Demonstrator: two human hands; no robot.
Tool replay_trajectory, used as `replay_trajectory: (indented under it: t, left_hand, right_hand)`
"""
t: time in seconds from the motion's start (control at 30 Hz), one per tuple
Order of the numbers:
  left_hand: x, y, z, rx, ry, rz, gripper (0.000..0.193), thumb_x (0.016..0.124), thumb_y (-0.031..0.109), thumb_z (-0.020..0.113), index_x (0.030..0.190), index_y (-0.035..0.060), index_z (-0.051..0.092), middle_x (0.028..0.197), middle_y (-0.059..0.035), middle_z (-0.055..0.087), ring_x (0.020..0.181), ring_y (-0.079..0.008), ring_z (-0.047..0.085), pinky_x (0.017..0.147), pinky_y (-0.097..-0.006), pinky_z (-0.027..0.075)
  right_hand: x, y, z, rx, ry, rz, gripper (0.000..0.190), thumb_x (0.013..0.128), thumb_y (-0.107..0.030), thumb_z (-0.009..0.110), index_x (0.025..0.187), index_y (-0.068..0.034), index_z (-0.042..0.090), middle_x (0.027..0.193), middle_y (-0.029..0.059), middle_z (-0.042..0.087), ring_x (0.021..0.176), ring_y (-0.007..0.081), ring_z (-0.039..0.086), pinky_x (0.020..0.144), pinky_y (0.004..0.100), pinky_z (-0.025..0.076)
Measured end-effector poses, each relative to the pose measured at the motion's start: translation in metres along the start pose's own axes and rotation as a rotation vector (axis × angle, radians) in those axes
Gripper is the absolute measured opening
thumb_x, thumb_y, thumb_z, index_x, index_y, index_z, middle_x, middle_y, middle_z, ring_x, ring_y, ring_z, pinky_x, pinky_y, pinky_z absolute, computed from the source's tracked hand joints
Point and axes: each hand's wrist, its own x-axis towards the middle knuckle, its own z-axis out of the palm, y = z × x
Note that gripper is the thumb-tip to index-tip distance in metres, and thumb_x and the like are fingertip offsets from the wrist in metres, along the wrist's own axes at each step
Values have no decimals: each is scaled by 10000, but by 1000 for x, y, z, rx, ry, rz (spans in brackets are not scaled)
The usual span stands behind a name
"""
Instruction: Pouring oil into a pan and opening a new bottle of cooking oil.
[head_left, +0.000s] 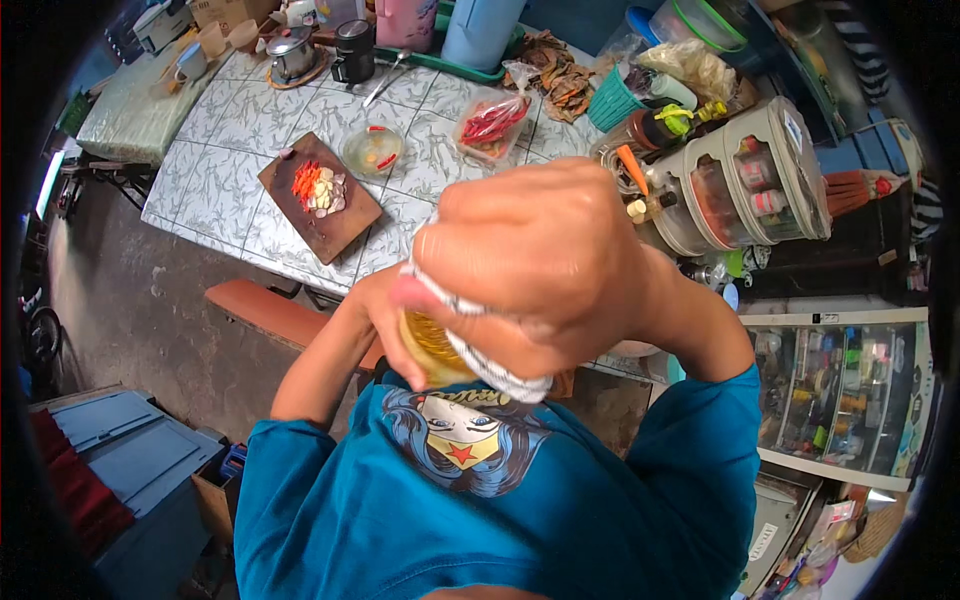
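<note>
Close to the camera, my right hand is clenched over the top of a yellowish container, perhaps a jar. A white cloth with dark marks along it shows beneath my right fingers, gripped in that fist. From the left, my left hand wraps around the container's side and steadies it in front of my chest. Most of the container is hidden by both hands, and motion blurs them slightly.
On the tiled table lies a wooden chopping board with chopped red and pale pieces. Past it are a glass bowl and a plastic bag of red chillies. A tiered container rack stands right; an orange bench is below.
</note>
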Motion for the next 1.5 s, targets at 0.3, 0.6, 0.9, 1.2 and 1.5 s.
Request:
replay_trajectory:
  t: [0.3,0.6,0.9,1.2,1.5]
  left_hand:
    - [35,77,20,225,759,-594,908,499,254,877,1247,-1,429,1126,-126,602,1042,-219,590,908,-350,450]
    - [23,1,28,1186,1225,-513,914,521,293,864,1263,65,382,1002,-159,618,848,-312,640,705,-378,517]
    - [17,21,19,899,1095,-533,904,508,251,873,1244,0,412,1124,-136,564,986,-268,594,825,-345,485]
    - [-2,-8,10,-478,45,48,1032,536,337,896,1318,-67,356,1210,-207,526,1138,-283,511,933,-410,425]
    - [6,66,28,-339,842,-495,1006,431,141,879,1280,-45,374,1160,-146,556,1043,-237,566,909,-367,449]
  right_hand:
    - [-36,42,19,17,246,190,230,774,-75,668,624,-11,506,520,117,424,420,283,398,396,358,308]
    - [-44,71,64,-441,158,725,245,810,-227,580,686,-19,621,580,195,596,550,380,611,529,458,500]
    - [-36,63,50,-308,181,478,245,808,-235,604,640,-57,590,551,162,565,525,337,588,454,398,449]
    - [-11,34,16,275,124,106,258,784,-134,653,599,-28,507,513,100,425,435,249,424,419,338,329]
    - [-34,49,-17,-68,415,215,265,833,-278,636,731,-34,616,751,139,625,632,283,587,547,375,443]
